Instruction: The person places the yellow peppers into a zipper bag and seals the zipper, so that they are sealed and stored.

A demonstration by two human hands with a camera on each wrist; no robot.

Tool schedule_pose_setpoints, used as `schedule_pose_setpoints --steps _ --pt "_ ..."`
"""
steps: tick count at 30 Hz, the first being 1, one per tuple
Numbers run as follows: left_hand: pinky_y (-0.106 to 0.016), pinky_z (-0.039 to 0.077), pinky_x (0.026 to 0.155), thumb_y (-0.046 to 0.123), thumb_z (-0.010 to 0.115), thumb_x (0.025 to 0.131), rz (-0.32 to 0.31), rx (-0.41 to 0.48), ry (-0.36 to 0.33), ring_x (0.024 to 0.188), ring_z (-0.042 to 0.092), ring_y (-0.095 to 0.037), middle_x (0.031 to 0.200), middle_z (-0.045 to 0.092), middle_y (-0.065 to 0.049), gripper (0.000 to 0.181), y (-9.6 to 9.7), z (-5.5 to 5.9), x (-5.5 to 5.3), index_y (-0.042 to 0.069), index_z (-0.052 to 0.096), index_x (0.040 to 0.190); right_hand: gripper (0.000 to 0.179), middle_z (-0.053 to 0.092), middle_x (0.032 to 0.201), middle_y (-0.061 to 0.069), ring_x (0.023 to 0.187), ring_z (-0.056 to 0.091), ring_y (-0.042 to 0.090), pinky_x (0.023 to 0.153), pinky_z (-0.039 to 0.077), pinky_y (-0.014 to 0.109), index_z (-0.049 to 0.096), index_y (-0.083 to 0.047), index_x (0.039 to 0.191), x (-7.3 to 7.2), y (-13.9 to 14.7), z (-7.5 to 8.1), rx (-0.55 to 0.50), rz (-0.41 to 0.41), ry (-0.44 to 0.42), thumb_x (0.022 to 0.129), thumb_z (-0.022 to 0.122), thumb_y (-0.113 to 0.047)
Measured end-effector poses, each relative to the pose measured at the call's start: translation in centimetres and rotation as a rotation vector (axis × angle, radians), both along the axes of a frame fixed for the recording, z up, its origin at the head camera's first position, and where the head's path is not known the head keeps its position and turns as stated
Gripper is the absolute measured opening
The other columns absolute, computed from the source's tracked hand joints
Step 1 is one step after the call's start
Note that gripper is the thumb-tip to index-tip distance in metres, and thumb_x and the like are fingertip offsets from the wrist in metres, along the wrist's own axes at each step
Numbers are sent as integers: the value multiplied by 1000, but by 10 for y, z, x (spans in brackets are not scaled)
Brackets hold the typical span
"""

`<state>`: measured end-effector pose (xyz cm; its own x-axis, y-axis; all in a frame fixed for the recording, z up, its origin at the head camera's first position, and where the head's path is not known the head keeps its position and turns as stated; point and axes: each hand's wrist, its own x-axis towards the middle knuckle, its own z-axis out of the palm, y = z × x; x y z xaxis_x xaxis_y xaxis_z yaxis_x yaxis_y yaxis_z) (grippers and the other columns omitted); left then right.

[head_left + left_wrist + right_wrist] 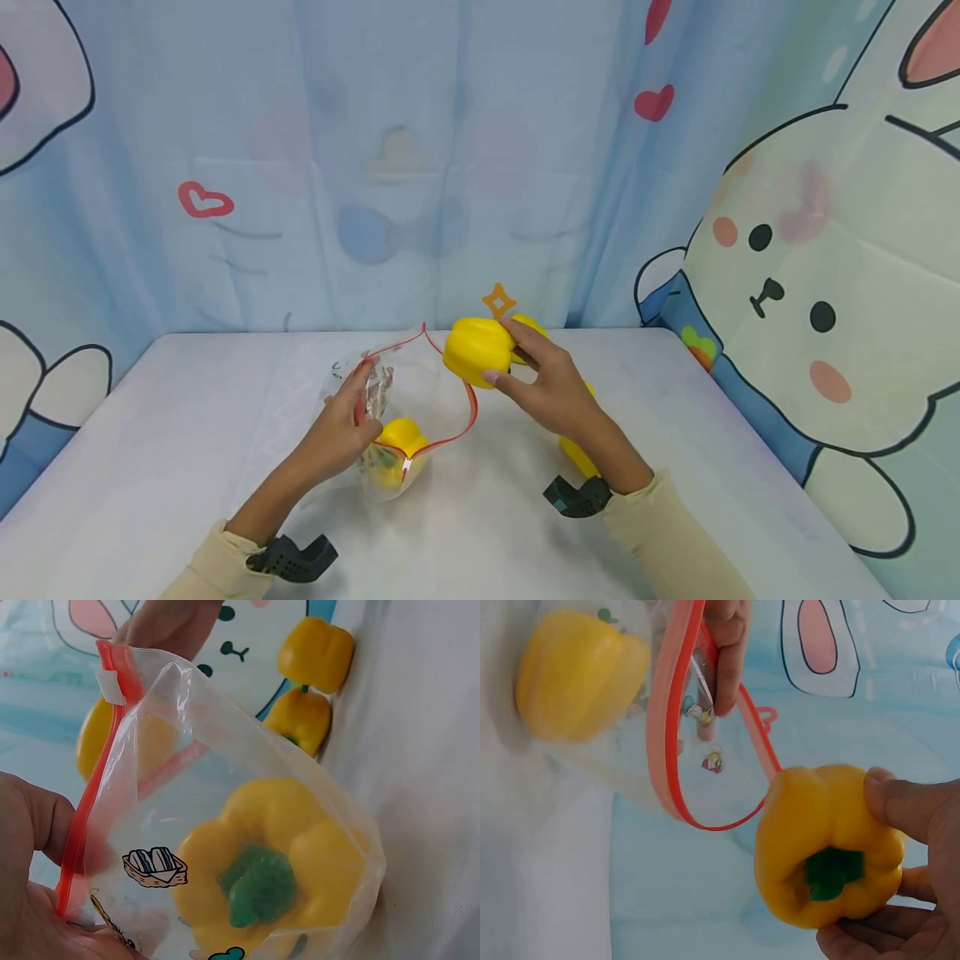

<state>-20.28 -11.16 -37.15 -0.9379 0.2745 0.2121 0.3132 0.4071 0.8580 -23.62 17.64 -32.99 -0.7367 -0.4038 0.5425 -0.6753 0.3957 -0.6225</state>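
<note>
Right hand [558, 387] grips a yellow pepper [477, 354] just right of the gaping bag [154, 866], whose rim the left hand [341, 429] pinches.

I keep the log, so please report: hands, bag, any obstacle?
Left hand grips open clear bag. One yellow pepper inside. Right hand holds second pepper near bag. Nothing seen blocking the way.

Holds L forearm [212, 571] in from 7 o'clk in head view, aiming L hand [339, 429] to approx. 1 o'clk, gripping b/w L thumb [370, 428] & L fingers [357, 381]. Angles R forearm [675, 537] in from 5 o'clk, pointing R hand [553, 385] to approx. 11 o'clk, pinching w/ R thumb [506, 383] at 7 o'clk of R fingers [531, 338].
</note>
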Motion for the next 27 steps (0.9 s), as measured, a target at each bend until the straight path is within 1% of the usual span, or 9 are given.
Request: schedule_pose_setpoints --steps 2,7,15,19,23,27 --pt "-52 32 105 2 53 87 0 -4 -5 144 15 -37 161 8 -16 80 0 -1 0 6 13 156 70 48 141 10 123 52 22 100 44 36 39 -2 147 3 -1 1 6 39 -13 86 72 -11" --pt "-51 29 107 2 53 86 5 -26 -3 145 13 -35 161 8 -15 80 1 -3 -1 6 13 156 69 47 143 9 128 48 21 102 41 31 39 -2 147 7 -3 1 14 147 -57 87 71 -9" --pt "-53 22 111 1 54 86 16 -53 8 146 10 -32 161 10 -13 82 1 -2 -2 5 13 156 68 46 145 9 128 47 23 103 40 32 39 0 147 15 -12 2 -22 302 -109 86 70 -2" --pt "-53 21 111 1 56 85 15 -62 23 146 9 -32 161 9 -13 82 1 -2 -2 5 14 156 67 46 145 10 128 48 22 103 40 33 39 0 147 16 -17 -2 -28 338 -129 87 70 -4" --pt "-53 22 111 2 56 84 -14 -64 19 146 9 -31 161 9 -14 83 1 -2 -1 4 15 156 67 46 146 7 127 49 19 103 40 32 37 -1 148 15 -22 -9 -7 373 -153 89 69 -7" --pt "-53 21 111 1 56 82 -31 -57 30 146 10 -31 161 10 -13 83 1 -2 2 3 17 155 68 45 146 5 130 47 18 104 39 32 35 -2 149 12 -26 -16 29 407 -146 90 68 -10"
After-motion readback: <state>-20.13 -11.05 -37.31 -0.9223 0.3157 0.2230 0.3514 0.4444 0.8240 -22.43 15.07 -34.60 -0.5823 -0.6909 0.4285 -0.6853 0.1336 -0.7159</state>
